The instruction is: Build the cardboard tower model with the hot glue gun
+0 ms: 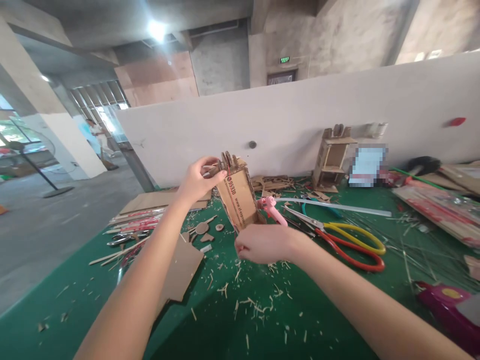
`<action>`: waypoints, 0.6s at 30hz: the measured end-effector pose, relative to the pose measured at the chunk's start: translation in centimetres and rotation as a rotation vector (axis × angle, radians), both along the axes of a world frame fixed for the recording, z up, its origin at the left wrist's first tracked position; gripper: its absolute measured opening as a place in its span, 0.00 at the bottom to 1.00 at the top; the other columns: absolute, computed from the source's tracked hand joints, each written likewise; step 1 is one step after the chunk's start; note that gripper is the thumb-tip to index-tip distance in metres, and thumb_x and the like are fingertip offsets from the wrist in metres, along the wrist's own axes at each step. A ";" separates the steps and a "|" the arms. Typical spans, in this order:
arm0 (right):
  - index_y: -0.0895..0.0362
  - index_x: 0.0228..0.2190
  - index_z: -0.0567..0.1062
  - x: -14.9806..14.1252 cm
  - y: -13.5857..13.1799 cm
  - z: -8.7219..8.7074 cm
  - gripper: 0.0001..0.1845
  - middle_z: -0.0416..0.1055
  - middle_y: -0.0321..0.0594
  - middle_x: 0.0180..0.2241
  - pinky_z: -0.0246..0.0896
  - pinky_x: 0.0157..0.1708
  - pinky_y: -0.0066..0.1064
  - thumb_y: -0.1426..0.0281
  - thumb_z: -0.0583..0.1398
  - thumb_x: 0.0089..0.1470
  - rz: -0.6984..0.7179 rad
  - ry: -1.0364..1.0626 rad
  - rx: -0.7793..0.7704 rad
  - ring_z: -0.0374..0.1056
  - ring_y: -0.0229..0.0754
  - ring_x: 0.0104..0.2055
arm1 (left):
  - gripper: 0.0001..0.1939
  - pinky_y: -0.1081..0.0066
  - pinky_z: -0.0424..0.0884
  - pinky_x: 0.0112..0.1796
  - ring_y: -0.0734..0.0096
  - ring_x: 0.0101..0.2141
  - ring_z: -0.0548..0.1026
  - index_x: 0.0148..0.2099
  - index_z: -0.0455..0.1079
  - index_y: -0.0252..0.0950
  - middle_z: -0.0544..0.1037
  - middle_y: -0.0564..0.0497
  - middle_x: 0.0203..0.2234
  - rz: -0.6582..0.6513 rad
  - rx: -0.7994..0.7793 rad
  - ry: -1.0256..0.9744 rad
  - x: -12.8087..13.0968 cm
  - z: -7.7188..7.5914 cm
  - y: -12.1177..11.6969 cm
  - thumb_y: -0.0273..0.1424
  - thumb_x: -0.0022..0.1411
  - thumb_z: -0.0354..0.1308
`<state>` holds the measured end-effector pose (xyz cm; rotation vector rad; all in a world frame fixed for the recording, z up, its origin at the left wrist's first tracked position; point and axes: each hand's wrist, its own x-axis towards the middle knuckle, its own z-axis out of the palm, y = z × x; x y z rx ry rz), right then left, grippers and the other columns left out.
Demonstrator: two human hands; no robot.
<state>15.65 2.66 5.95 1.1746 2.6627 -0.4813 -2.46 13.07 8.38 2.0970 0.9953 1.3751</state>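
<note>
A small cardboard box model [238,197] with printed lettering is held tilted above the green table. My left hand [200,180] grips its upper end, thumb on the front face and fingers behind, beside the upright cardboard pieces on top. My right hand [262,243] is closed at the model's lower end, its fingers curled inward. What those fingers pinch is hidden. Just behind the right hand lies a pink tool [273,210], partly covered. Round cardboard cutouts [201,228] lie on the table to the left of the model.
Scissors with red and yellow handles [350,245] lie at right, near a purple tool [446,307]. A similar cardboard model [332,157] stands by the white partition [210,122]. Cardboard sheets [183,270], sticks and scraps cover parts of the green table [210,330]. A person [99,137] stands far left.
</note>
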 end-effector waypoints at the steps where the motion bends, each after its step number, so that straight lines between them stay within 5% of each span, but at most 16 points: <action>1: 0.61 0.34 0.78 -0.5 -0.4 -0.2 0.15 0.76 0.46 0.32 0.56 0.25 0.29 0.70 0.52 0.58 0.009 -0.016 0.005 0.70 0.41 0.29 | 0.25 0.59 0.70 0.47 0.56 0.47 0.74 0.47 0.68 0.34 0.76 0.42 0.45 -0.047 -0.019 0.006 -0.2 0.1 0.6 0.43 0.51 0.65; 6: 0.64 0.38 0.78 -1.6 -1.4 -0.9 0.18 0.76 0.55 0.35 0.58 0.24 0.33 0.68 0.51 0.59 -0.010 -0.066 0.066 0.73 0.49 0.32 | 0.30 0.54 0.65 0.54 0.51 0.55 0.68 0.49 0.68 0.34 0.73 0.38 0.52 -0.184 -0.074 0.051 -1.6 0.6 2.3 0.46 0.48 0.67; 11: 0.62 0.39 0.78 0.0 -1.5 -1.4 0.19 0.77 0.54 0.37 0.61 0.27 0.35 0.68 0.50 0.60 -0.067 -0.096 0.089 0.74 0.53 0.35 | 0.36 0.52 0.64 0.55 0.49 0.60 0.60 0.55 0.62 0.38 0.64 0.40 0.59 -0.205 -0.123 0.083 -1.5 0.0 1.5 0.42 0.47 0.69; 18: 0.61 0.36 0.78 1.2 -1.8 -1.6 0.18 0.77 0.51 0.36 0.62 0.32 0.35 0.68 0.49 0.61 -0.077 -0.092 0.095 0.74 0.49 0.36 | 0.32 0.54 0.73 0.47 0.55 0.46 0.75 0.57 0.59 0.42 0.67 0.44 0.57 -0.142 -0.133 0.066 -0.5 -1.8 0.1 0.38 0.51 0.67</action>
